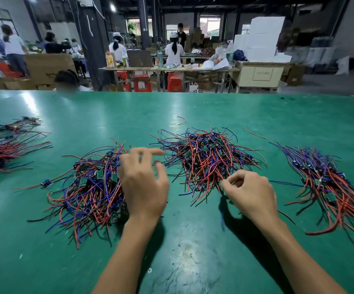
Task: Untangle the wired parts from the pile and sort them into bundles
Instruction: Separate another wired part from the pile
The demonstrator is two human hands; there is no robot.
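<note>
Green matting covers the bench [193, 107] where we sort red, blue and black wired parts. We are mid-way through pulling one part free of the middle pile [205, 158], which lies between a looser heap [87, 192] on our left and a combed-out bundle [331, 183] on our right; more bundles [4, 145] sit at the far left edge. Our right hand [250, 194] has its fingers [228, 183] pinched on wire ends at the near edge of the middle pile. Our left hand [144, 183] hovers with fingers spread and relaxed, holding nothing, beside the left heap. Next, we judge, comes a slow draw on the pinched wires while the left hand steadies the pile, so neighbours do not drag along.
</note>
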